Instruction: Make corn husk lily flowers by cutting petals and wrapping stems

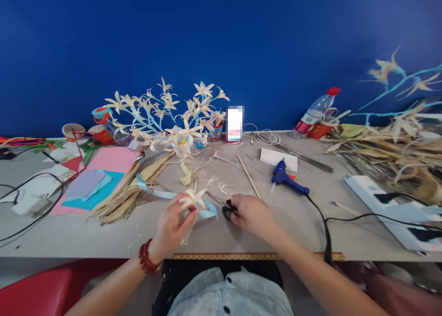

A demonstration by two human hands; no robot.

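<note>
Between the thumb and fingers of my left hand (177,218) is a pale handmade flower (194,198) with pointed petals. Light blue ribbon (208,210) curls beside the flower and trails left across the table. My right hand (251,215) is closed on the black handles of a pair of scissors (228,210), whose blades point up and left toward the flower. Small cream scraps (223,187) and a yellowish husk piece (185,173) lie just beyond the hands.
Branches of similar flowers (159,116) stand at the back. A blue glue gun (288,179) lies right, its cable running to a power strip (390,215). Dried husks (134,187) and coloured paper (93,187) lie left. A bottle (315,113) leans back right.
</note>
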